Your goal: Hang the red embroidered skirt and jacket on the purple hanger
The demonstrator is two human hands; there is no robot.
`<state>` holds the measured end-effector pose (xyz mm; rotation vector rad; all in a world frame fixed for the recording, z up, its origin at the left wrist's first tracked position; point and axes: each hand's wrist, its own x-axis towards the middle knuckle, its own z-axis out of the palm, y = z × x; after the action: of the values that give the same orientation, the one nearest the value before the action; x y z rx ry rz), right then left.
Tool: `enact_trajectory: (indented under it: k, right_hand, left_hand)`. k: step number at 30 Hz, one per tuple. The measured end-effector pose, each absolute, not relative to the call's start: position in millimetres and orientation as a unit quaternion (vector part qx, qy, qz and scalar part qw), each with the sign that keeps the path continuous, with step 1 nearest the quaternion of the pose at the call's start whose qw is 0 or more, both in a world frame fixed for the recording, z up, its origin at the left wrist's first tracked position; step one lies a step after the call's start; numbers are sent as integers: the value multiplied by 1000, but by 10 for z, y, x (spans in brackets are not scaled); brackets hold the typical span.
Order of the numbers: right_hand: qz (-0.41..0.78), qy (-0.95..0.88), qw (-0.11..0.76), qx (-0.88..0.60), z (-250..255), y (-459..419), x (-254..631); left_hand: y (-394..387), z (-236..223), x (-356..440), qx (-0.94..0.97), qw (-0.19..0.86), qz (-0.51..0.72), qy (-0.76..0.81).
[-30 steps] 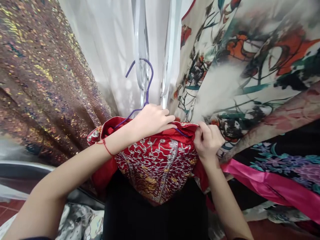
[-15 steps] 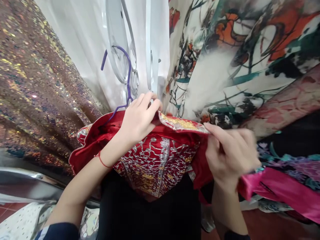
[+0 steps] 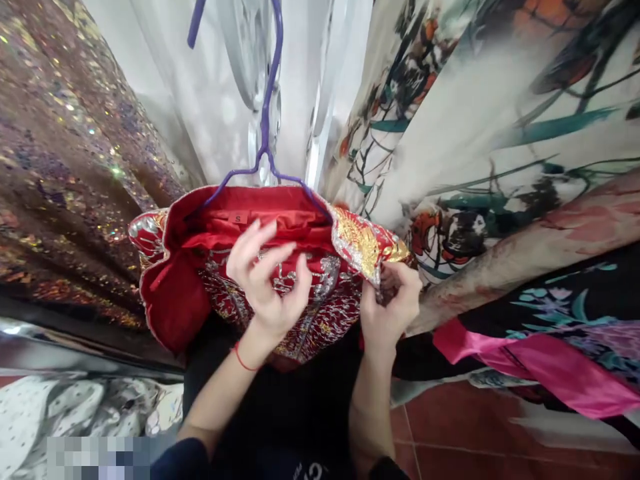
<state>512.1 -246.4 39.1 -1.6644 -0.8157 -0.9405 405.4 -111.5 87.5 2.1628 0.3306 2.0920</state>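
A red garment (image 3: 315,320) with silver and gold embroidery hangs by its neckline on a purple wire hanger (image 3: 267,120). Its red lining and a small size label (image 3: 238,219) show at the opening. My left hand (image 3: 270,280), a red string round its wrist, is raised in front of the opening with fingers apart and nothing in them. With thumb and fingers, my right hand (image 3: 391,300) pinches the edge of the gold-embroidered collar (image 3: 363,243) at the right side. At the left, the other collar flap (image 3: 175,300) hangs loose, lining outward.
Gold sequined fabric (image 3: 75,147) hangs at the left, printed white fabric (image 3: 500,133) at the right. White metal scrollwork (image 3: 250,60) stands behind the hanger. A pink cloth strip (image 3: 540,367) crosses the lower right above red floor tiles (image 3: 450,433).
My left hand has let go of the neckline and come down toward me, fingers spread. My right hand has moved left, still on the collar edge. More of the hanger and lining shows.
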Motion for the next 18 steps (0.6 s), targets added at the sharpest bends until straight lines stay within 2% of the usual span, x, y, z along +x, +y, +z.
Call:
enact_trajectory:
  k: [2,4,7,13,18]
  right_hand:
    - [-370,-338,528,-685,351,-2374,5190]
    - [-348,-347,540,-683,324,-2293,5279]
    - [-324,-363,544,-683,306,-2228,5412]
    - [-330,-361,492,-720,505,-2418,5330]
    - [-402,-328,458,-722,691,-2596,5050]
  left_hand:
    - [-1239,573,4122,694,99,709,77]
    - [-1309,332,4266,756,115,643,33]
    - [-1301,168,4529,848,71,525,-17]
    - [-1058,356,4762,907,4,418,-55]
    - [-980,591,4786,907,41,417,-41]
